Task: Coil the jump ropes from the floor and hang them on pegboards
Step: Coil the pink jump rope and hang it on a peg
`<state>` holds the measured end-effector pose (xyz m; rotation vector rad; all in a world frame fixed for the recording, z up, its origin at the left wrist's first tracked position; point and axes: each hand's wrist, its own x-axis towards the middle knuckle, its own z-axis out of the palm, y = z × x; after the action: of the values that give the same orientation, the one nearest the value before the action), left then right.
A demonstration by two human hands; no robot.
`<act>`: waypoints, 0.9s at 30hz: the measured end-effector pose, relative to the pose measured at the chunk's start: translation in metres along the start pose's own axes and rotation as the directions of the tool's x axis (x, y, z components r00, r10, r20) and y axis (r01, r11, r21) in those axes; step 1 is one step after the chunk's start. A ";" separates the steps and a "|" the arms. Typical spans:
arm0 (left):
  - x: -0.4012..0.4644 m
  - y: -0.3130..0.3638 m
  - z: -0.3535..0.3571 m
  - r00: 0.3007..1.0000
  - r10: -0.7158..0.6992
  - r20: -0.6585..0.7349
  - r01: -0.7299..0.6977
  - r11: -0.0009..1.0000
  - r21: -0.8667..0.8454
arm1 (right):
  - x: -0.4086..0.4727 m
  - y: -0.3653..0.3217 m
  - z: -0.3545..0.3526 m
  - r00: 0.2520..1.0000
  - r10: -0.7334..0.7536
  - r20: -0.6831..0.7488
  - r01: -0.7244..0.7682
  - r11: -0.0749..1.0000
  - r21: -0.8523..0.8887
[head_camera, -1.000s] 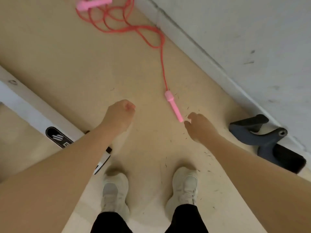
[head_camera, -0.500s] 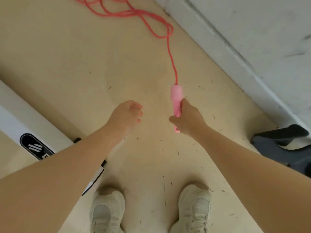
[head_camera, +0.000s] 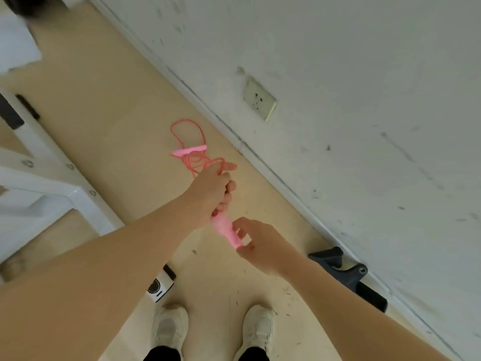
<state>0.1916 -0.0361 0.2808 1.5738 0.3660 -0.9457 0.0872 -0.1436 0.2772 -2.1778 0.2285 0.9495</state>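
Note:
A pink jump rope lies partly on the tan floor. Its red-pink cord (head_camera: 191,142) sits in a loose tangle near the wall, with the far pink handle (head_camera: 188,151) resting on it. The near pink handle (head_camera: 225,226) is lifted off the floor between my hands. My left hand (head_camera: 213,191) is closed round the handle's upper end, where the cord leaves it. My right hand (head_camera: 260,243) pinches the handle's lower end with thumb and fingertips. No pegboard is in view.
A white wall with a socket (head_camera: 260,101) and a baseboard runs along the right. A dark grey object (head_camera: 343,268) lies at the wall's foot. A white metal frame (head_camera: 54,186) stands at the left, its foot (head_camera: 160,285) beside my shoes (head_camera: 257,329).
My right hand picked the near handle up off the floor. My left hand came across and gripped its upper end. The view tilted up, showing the far handle and tangle.

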 end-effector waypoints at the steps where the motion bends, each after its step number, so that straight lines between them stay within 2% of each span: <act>1: -0.021 0.013 0.001 0.997 0.030 0.077 -0.037 0.995 0.088 | -0.013 -0.009 -0.012 1.000 0.017 0.004 -0.018 0.999 0.030; 3: -0.067 0.040 0.005 0.971 0.096 0.219 -0.153 0.953 0.261 | -0.040 -0.025 -0.038 0.989 0.083 -0.120 -0.070 0.991 0.110; 5: -0.119 0.070 0.010 0.924 0.150 0.351 -0.280 0.891 0.357 | -0.068 -0.044 -0.062 0.953 0.118 -0.279 -0.055 0.973 0.225; 8: -0.192 0.119 0.016 0.831 0.220 0.511 -0.431 0.836 0.340 | -0.116 -0.079 -0.093 0.911 0.103 -0.399 0.057 0.927 0.370; 10: -0.236 0.149 0.016 0.775 0.277 0.568 -0.515 0.797 0.314 | -0.152 -0.093 -0.107 0.858 0.115 -0.501 0.080 0.933 0.351; 12: -0.276 0.173 0.015 0.736 0.320 0.597 -0.561 0.782 0.272 | -0.193 -0.107 -0.118 0.848 0.196 -0.493 -0.009 0.934 0.357; 14: -0.313 0.191 0.014 0.683 0.378 0.625 -0.608 0.768 0.201 | -0.236 -0.112 -0.119 0.866 0.303 -0.397 -0.097 0.881 0.463; 16: -0.346 0.209 0.014 0.633 0.459 0.623 -0.672 0.726 0.148 | -0.280 -0.112 -0.111 0.860 0.354 -0.366 -0.131 0.848 0.514; 18: -0.371 0.223 0.015 0.612 0.562 0.556 -0.706 0.705 0.063 | -0.319 -0.110 -0.099 0.845 0.398 -0.356 -0.188 0.846 0.499; 21: -0.387 0.227 0.022 0.627 0.671 0.395 -0.715 0.698 -0.050 | -0.368 -0.110 -0.081 0.801 0.489 -0.345 -0.239 0.790 0.565; 23: -0.392 0.220 0.030 0.643 0.662 0.385 -0.722 0.692 0.015 | -0.392 -0.119 -0.074 0.753 0.561 -0.344 -0.150 0.655 0.741; 25: -0.392 0.201 0.039 0.683 0.575 0.450 -0.700 0.692 0.179 | -0.412 -0.128 -0.070 0.732 0.626 -0.270 0.027 0.369 0.929; 27: -0.400 0.177 0.049 0.703 0.464 0.539 -0.691 0.624 0.365 | -0.433 -0.137 -0.070 0.784 0.594 -0.181 0.207 0.025 0.978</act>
<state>0.0488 -0.0175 0.6971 1.7757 -0.7717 -0.8305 -0.1232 -0.1469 0.6855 -0.8726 1.1953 -0.0298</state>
